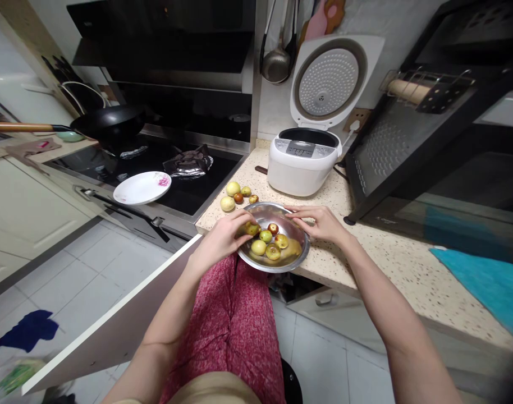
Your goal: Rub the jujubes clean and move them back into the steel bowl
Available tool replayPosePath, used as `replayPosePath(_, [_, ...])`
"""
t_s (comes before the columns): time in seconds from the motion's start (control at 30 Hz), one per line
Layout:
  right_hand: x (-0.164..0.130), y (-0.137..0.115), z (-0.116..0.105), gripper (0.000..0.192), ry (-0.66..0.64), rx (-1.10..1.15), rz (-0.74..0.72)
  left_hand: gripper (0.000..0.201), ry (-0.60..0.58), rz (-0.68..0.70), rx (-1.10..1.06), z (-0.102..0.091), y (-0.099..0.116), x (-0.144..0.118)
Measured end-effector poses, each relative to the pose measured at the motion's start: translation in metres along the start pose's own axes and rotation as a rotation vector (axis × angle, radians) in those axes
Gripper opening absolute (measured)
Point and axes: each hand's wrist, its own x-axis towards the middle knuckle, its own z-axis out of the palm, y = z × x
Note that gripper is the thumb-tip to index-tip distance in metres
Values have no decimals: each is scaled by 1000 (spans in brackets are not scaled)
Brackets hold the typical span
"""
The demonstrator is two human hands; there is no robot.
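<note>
A steel bowl (298,255) sits at the front edge of the speckled counter (391,264), holding several small green and reddish fruits (266,236) in a little water. My left hand (223,235) reaches into the bowl's left side, its fingers closed around one fruit (252,228). On the bowl's far right rim rests my right hand (319,222), fingers touching the metal. Several more fruits (233,188) lie loose on the counter just behind the bowl.
A white rice cooker (303,163) stands open behind the bowl. A black oven (429,140) fills the right, a teal cloth (488,286) beside it. The stove (172,168) to the left carries a white plate (142,187) and a black wok (109,120). An open cabinet door (113,314) juts out below.
</note>
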Motion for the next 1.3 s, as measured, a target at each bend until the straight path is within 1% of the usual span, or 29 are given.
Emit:
replayPosePath(0.07, [0,-1,0,32,-5,-2,0,21,-138,-18,45,3,-1,5])
replayPosePath(0.1, [1,-2,0,32,-6,-4,4,22,-187,-28,71,4,-1,7])
replayPosePath(0.2, [1,-3,-1,31,-5,-11,14,24,-274,-56,171,4,1,15])
replayPosePath(0.3, [1,-3,-1,31,-5,-13,18,23,-311,-89,296,4,5,19])
replayPosePath(0.4, [2,-4,-2,30,-9,-15,26,20,-325,-130,370,4,6,21])
replayPosePath(0.53, [2,-4,-2,29,-8,-4,17,16,-325,-153,362,5,5,21])
replayPosePath(0.67, [2,-4,-2,28,-16,-5,22,6,-323,-149,310,2,6,20])
replayPosePath(0.77, [2,-3,-2,29,-10,7,28,10,-266,-136,245,1,10,12])
replayPosePath(0.9, [1,-2,0,30,5,31,21,23,-83,-48,123,7,14,-10])
replayPosePath(0.97, [1,-2,1,31,14,39,12,31,10,26,47,14,15,-23])
replayPosePath(1.07, [2,-2,2,31,45,48,-7,57,44,200,18,28,15,-38])
replayPosePath(1.1, [2,-2,3,30,59,50,-12,61,53,257,26,34,14,-41])
replayPosePath(1.13, [4,-2,3,29,77,54,-14,58,67,304,39,39,14,-44])
replayPosePath(1.17, [5,-2,4,28,98,59,-13,52,90,337,53,44,14,-46])
replayPosePath(1.23, [11,-2,5,26,145,72,-7,38,155,369,77,53,13,-48])
replayPosePath(1.3, [19,-2,7,24,184,89,-4,30,232,381,94,60,11,-50])
